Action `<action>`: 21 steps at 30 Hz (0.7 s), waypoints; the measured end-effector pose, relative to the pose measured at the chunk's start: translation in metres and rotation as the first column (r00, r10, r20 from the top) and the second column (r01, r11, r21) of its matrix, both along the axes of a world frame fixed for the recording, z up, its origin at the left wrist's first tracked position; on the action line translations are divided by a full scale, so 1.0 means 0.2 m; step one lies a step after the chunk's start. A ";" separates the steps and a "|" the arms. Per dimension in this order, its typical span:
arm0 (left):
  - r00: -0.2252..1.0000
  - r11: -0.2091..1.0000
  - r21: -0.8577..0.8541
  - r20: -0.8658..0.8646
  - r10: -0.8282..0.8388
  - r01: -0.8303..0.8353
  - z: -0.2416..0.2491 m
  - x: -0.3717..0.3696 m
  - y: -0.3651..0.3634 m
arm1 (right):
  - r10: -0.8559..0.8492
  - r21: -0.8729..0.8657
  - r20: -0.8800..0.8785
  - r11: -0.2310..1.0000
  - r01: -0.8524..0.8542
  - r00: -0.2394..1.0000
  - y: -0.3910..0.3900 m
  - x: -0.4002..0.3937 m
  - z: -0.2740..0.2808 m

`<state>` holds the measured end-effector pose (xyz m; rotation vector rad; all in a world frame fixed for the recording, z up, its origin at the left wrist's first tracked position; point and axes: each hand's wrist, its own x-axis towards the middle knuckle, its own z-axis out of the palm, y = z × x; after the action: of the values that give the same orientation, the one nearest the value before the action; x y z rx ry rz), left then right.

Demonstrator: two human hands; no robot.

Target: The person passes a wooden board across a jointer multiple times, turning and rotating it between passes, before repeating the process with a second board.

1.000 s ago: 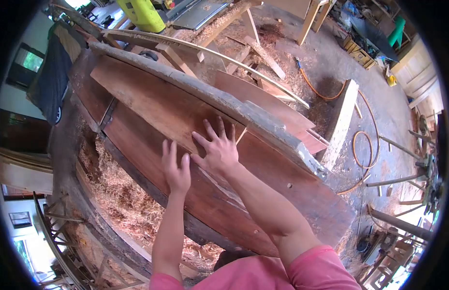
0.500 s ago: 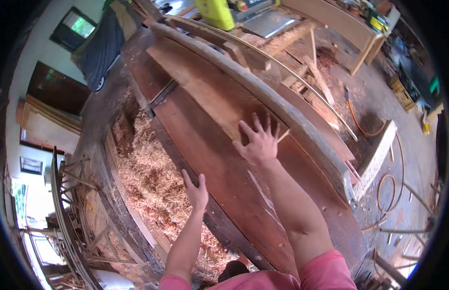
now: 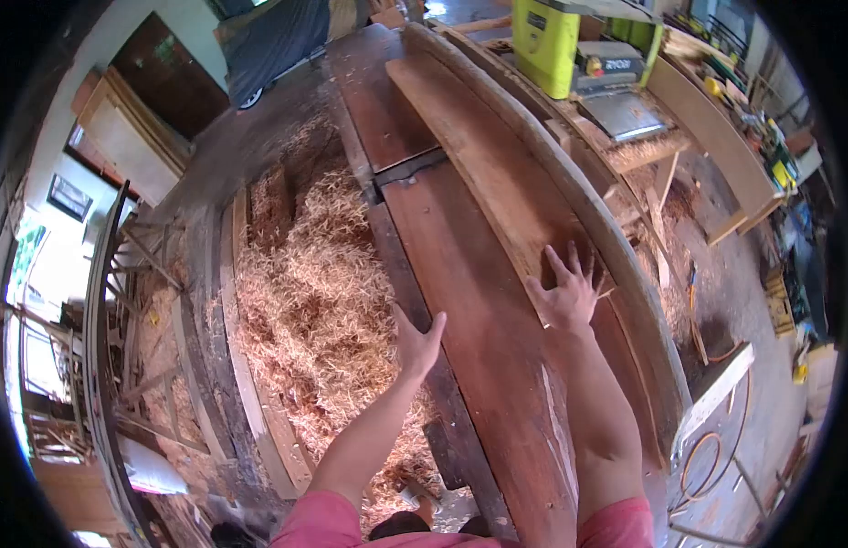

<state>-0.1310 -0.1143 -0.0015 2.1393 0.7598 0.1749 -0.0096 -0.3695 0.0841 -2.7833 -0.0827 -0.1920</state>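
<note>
My right hand [image 3: 570,290], fingers spread, rests over the near end of a long, slightly curved wooden board [image 3: 483,164]. That board lies lengthwise on a reddish-brown wooden bench top [image 3: 469,265], alongside a thick plank with a rough, rounded edge [image 3: 584,173]. My left hand [image 3: 416,342] is open at the bench's left edge, thumb apart from the fingers, with nothing in it. Behind it, curly wood shavings [image 3: 314,283] form a deep pile on the floor. A dark strip [image 3: 410,169] crosses the bench top in a gap farther up.
A green Ryobi machine [image 3: 544,50] stands beyond the thick plank at the upper right. An orange hose [image 3: 702,475] coils on the floor at right, near a pale beam [image 3: 716,388]. Wooden frames [image 3: 182,365] stand at left, and sheet panels [image 3: 136,137] lean against the wall.
The view has turned, so the bench stands more upright in the picture and more of the green machine shows. My right hand stays at the board's near end; my left stays by the bench edge.
</note>
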 end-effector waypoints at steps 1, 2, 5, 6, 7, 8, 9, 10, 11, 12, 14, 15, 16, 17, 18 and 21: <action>0.999 1.000 -0.021 0.039 0.009 -0.008 -0.01 0.00 0.00 | -0.003 -0.014 0.003 1.000 0.004 1.000 0.02 0.02 0.01; 0.997 0.999 -0.042 0.077 0.017 -0.013 -0.03 -0.01 -0.01 | -0.004 -0.022 0.019 1.000 0.005 1.000 0.03 0.04 0.00; 0.993 0.993 -0.120 0.118 0.028 -0.014 0.01 -0.01 0.00 | -0.020 0.028 -0.023 0.999 0.021 1.000 0.08 0.10 0.00; 0.994 0.993 -0.117 0.099 0.038 -0.026 0.02 -0.01 0.00 | -0.025 0.004 -0.009 1.000 0.025 1.000 0.10 0.11 0.01; 0.996 0.993 -0.115 0.077 0.049 -0.040 0.02 -0.01 -0.01 | -0.015 -0.015 -0.004 1.000 0.014 1.000 0.11 0.13 0.00; 0.995 0.997 -0.066 0.091 0.042 -0.036 0.03 -0.02 -0.01 | -0.005 -0.032 0.000 0.999 0.005 1.000 0.12 0.15 0.00; 0.995 0.997 -0.072 0.087 0.041 -0.035 0.04 -0.02 -0.01 | 0.003 -0.048 0.005 0.999 -0.003 1.000 0.14 0.17 0.01; 0.996 0.997 -0.076 0.083 0.039 -0.033 0.05 -0.02 -0.02 | 0.001 -0.054 -0.002 0.999 -0.001 1.000 0.15 0.19 0.01; 0.996 0.996 -0.080 0.076 0.035 -0.029 0.05 -0.02 -0.01 | -0.003 -0.059 -0.010 0.998 0.002 1.000 0.17 0.21 0.01; 0.999 0.999 -0.048 0.038 0.020 -0.018 0.07 -0.02 -0.01 | -0.009 -0.062 -0.019 0.998 0.008 1.000 0.19 0.22 0.02; 0.997 0.998 -0.050 0.063 0.033 -0.030 0.04 -0.02 -0.01 | -0.006 -0.033 -0.031 0.999 0.005 1.000 0.20 0.27 -0.01; 0.996 0.998 -0.051 0.075 0.039 -0.035 0.04 -0.02 -0.01 | -0.004 -0.019 -0.038 1.000 0.004 0.999 0.21 0.29 -0.02; 0.997 0.998 -0.039 0.065 0.046 -0.044 0.04 -0.02 -0.01 | -0.014 0.030 -0.023 0.999 0.015 1.000 0.22 0.30 -0.03; 0.998 0.998 -0.047 0.043 0.045 -0.043 0.04 -0.02 -0.01 | -0.015 0.000 -0.007 1.000 0.015 1.000 0.23 0.32 -0.04; 0.999 0.998 -0.054 0.022 0.044 -0.043 0.05 -0.02 0.00 | -0.015 -0.030 0.010 0.999 0.015 1.000 0.25 0.33 -0.04; 0.999 0.988 -0.151 -0.019 0.038 -0.041 0.05 -0.01 0.01 | -0.006 -0.063 0.028 0.998 0.007 1.000 0.28 0.38 -0.04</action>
<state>-0.1331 -0.1120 0.0077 1.9856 0.7998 0.1166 0.0673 -0.3135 0.0764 -2.8446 -0.0879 -0.2334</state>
